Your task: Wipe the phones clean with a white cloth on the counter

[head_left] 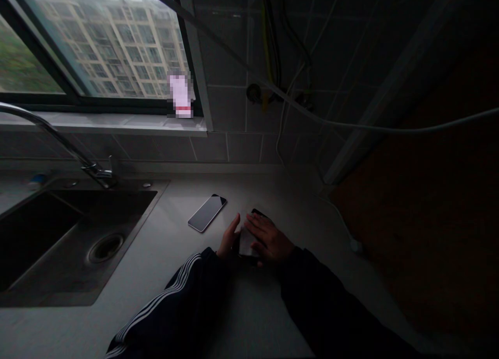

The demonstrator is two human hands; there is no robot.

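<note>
Over the counter, my left hand holds the side of a flat, dark, phone-shaped object, its thumb pointing up along the edge. A thin pale sheet lies across that object; the dim light hides whether it is cloth, paper or film. My right hand rests on top, fingers stretched flat over the sheet and thumb lower down. A dark corner of the object shows beyond the right fingers. Left of both hands, a smartphone with a light rim lies flat, screen up, touched by neither hand.
A steel sink with a curved faucet is set into the white counter on the left. Behind it, a pixelated item stands on the windowsill. A white cable hangs across the right; a plug lies by the counter's right edge.
</note>
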